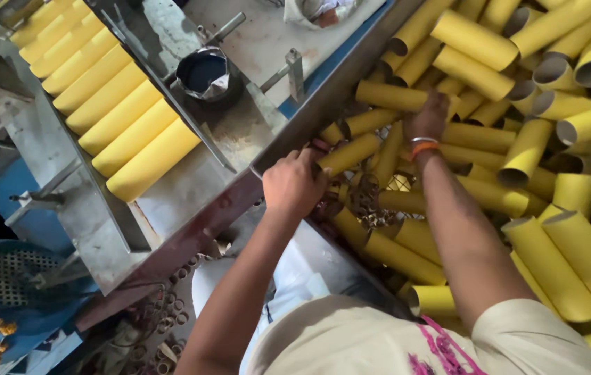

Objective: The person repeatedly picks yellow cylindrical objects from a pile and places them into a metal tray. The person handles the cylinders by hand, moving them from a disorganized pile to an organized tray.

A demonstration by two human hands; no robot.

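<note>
Head view: both arms stretch out into the tube pile (552,139). Left hand (294,184) at the pile's near edge, grip curled round a yellow tube (351,154). Right hand (426,118) further in, palm down on another tube (391,96), can't tell if it's gripping. Orange band (423,146) on that wrist.

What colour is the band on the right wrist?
Orange band, beside a silver one; head view.

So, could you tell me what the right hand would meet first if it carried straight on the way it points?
The right hand already rests on a yellow tube; straight on lie more tubes in the pile, though depth is unclear.
</note>
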